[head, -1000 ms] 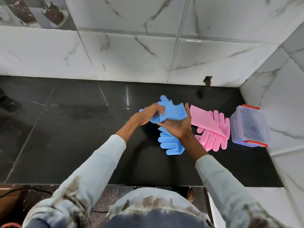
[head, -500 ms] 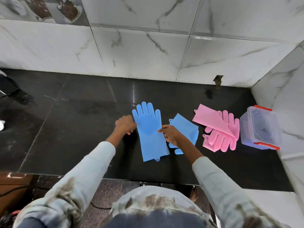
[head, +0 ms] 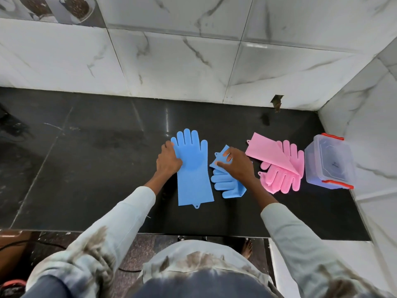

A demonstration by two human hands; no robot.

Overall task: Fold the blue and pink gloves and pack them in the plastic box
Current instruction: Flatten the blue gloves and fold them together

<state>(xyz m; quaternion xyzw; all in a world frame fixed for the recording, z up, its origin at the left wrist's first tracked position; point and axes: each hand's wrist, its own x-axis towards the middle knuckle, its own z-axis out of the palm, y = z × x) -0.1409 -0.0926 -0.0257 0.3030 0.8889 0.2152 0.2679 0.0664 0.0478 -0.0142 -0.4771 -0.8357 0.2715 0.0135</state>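
Observation:
One blue glove [head: 193, 168] lies flat on the black counter, fingers pointing to the wall. My left hand [head: 168, 161] rests on its left edge near the thumb. To its right a second blue glove [head: 227, 183] lies folded, fingers pointing toward me, and my right hand [head: 235, 165] presses on its folded cuff. Two pink gloves [head: 281, 168] lie overlapping further right, the upper one folded over. The clear plastic box [head: 328, 162] with red latches stands at the far right, its lid on.
The black stone counter [head: 86, 168] meets white marble wall tiles [head: 171, 67] behind and at the right. Its front edge runs just below my forearms. A dark object [head: 8, 125] sits at the far left.
A second ago both hands held a blue glove lifted above the other one. It was then laid out flat; my left hand now rests on it and my right hand has shifted onto the folded glove.

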